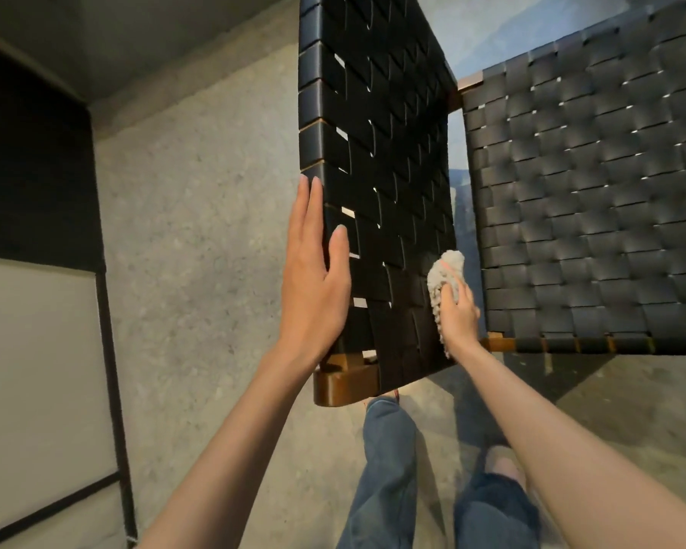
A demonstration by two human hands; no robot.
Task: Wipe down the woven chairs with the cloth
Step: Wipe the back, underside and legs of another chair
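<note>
A chair of black woven straps on a brown wooden frame fills the upper middle and right. Its woven backrest [377, 152] stands edge-on in front of me, and its woven seat [595, 200] spreads to the right. My left hand [313, 279] lies flat with straight fingers against the backrest's left edge, thumb on the weave. My right hand [458, 315] grips a bunched beige knobbly cloth [442, 279] and presses it on the lower right of the backrest, beside the seat.
The grey speckled concrete floor [199, 231] lies below. A dark-framed panel [36, 350] stands at the left. My legs in blue jeans [389, 469] are under the chair's wooden corner [345, 386].
</note>
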